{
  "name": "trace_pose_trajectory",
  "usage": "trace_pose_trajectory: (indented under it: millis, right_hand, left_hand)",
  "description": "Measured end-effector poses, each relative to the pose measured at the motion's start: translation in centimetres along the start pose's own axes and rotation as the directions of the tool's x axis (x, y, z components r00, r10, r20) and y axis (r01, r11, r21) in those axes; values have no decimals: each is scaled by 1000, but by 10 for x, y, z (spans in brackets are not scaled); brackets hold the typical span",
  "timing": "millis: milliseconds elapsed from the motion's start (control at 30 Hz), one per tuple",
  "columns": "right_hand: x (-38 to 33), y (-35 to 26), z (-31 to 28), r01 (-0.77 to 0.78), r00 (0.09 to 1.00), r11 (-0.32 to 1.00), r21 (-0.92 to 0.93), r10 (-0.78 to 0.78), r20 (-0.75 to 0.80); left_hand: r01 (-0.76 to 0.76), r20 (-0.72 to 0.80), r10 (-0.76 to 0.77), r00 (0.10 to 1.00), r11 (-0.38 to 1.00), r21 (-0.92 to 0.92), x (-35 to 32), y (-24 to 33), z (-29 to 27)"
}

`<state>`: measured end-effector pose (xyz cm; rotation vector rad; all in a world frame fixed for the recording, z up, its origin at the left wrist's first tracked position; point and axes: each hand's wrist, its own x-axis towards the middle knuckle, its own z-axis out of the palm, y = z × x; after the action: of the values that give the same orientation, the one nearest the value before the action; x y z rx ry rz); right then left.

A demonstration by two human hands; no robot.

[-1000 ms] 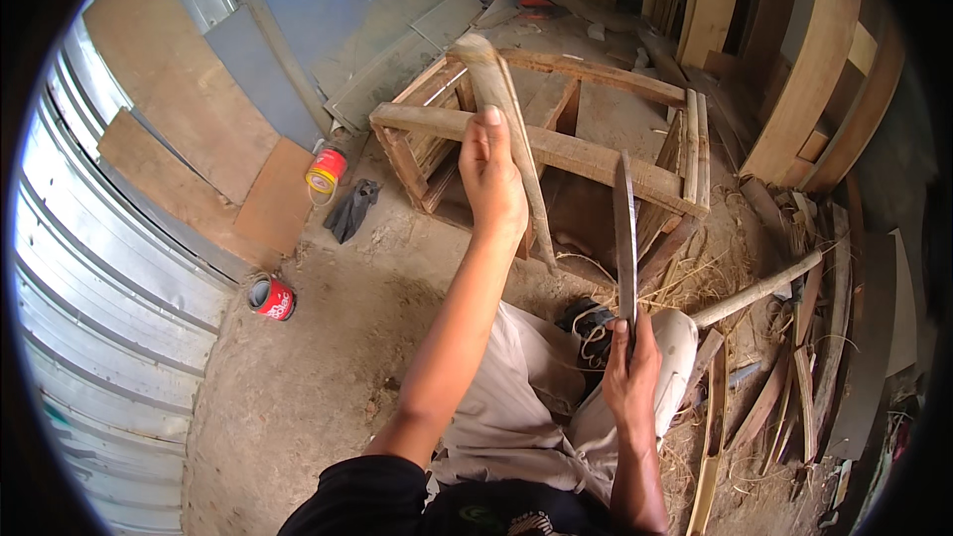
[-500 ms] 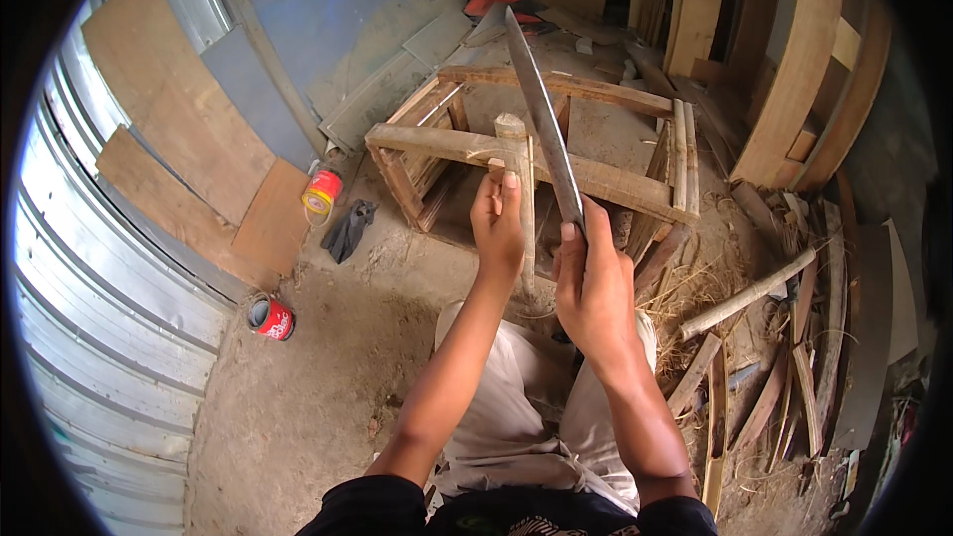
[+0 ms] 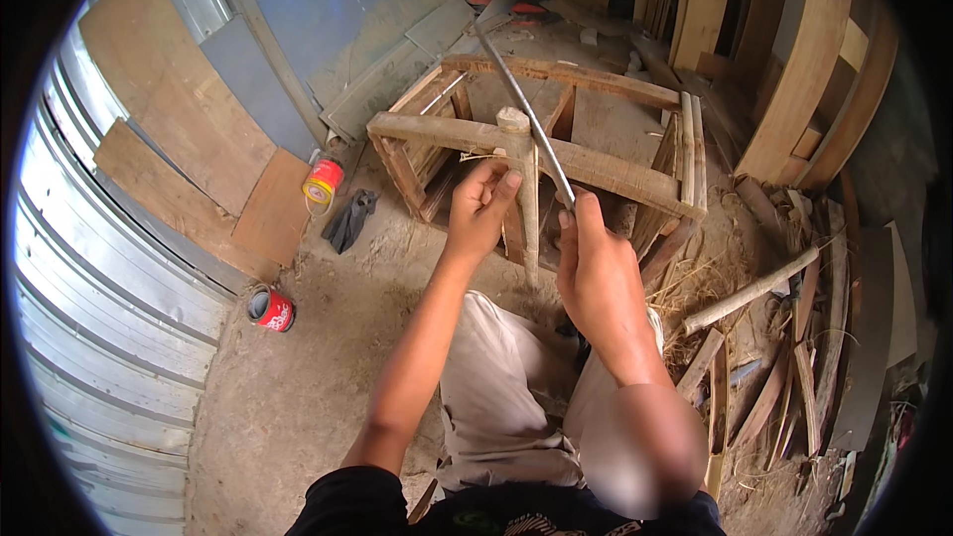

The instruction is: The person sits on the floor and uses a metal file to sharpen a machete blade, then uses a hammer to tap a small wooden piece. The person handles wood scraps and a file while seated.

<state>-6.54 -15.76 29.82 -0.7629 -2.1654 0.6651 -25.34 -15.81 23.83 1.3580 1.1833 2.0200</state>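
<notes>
My right hand (image 3: 599,273) was closed in a fist on the handle end of a long flat blade (image 3: 524,104), fingers wrapped tight and thumb laid up along it. The blade ran up and away from those fingers, leaning left, its tip well beyond them over the far part of the frame. My left hand (image 3: 479,206) stood just to the left of the right, fingers curled together around a short upright wooden stick (image 3: 525,201); the thumb pointed up beside it. The grip looked firm, though the far side of the fingers was hidden, so I could not confirm full contact there. The blade crossed just right of the stick's rounded top, near it; whether the two touched I could not tell.

Directly beyond both sets of fingers lay a rough wooden frame (image 3: 615,167) on the dirt floor, the stick standing in front of its near rail. Below the fingers were my knees in light trousers (image 3: 496,387).

Left of the left fingers, well apart, a dark rag (image 3: 349,219) lay by a red and yellow can (image 3: 323,181); nearer me stood a red tin (image 3: 270,309) beside the corrugated metal wall (image 3: 109,337). Right of the right fingers lay scattered wood offcuts (image 3: 764,377) and straw.
</notes>
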Motion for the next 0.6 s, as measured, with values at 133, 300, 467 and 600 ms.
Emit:
trace_pose_trajectory:
  millis: [133,300,467,600]
  right_hand:
    - [2,13,11,-31,998,998,-64,34,45]
    - [0,32,29,27,999,998,-49,-28,-33]
    - [-10,68,54,52,999,998,-44,-52,5]
    - [-34,122,102,-34,988,974,-224,68,142]
  left_hand:
    - [-68,-164,71,984,997,26,5,8,1]
    - [-250,-246,291,925,951,185,17,40,1]
    - [-183,-204,226,953,960,213,35,69,3]
    - [-210,-201,230,952,971,113,34,73,5]
